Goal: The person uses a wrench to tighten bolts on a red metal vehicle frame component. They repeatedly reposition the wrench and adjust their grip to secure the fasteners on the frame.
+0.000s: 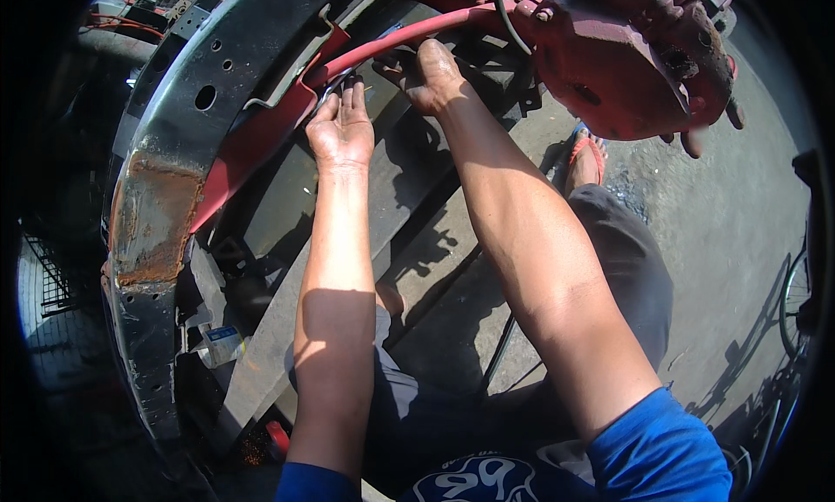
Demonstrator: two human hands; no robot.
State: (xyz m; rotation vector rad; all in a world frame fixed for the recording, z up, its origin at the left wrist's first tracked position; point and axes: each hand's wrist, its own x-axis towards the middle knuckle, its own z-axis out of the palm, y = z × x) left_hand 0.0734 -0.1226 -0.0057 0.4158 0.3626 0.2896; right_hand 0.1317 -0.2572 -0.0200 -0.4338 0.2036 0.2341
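Note:
A red tube [400, 34] slants across the top of the view, beside a curved black steel frame rail [165, 119]. My left hand [341, 135] is palm up just below the tube. Its thumb and fingers close on a slim, shiny metal rod [329, 91], whose far part is hidden by the tube and bracket. To its right, my right hand [432, 77] reaches up under the tube with the thumb side toward me. The fingers of that hand lie in dark shadow, and whatever they touch cannot be made out.
A heavy red cast metal part [622, 67] hangs at the upper right. The rail carries a rusty patch [155, 219]. Below my arms lies a long grey beam [291, 328]; a small can [222, 345] sits to its left. A bicycle wheel [793, 302] stands at the right edge.

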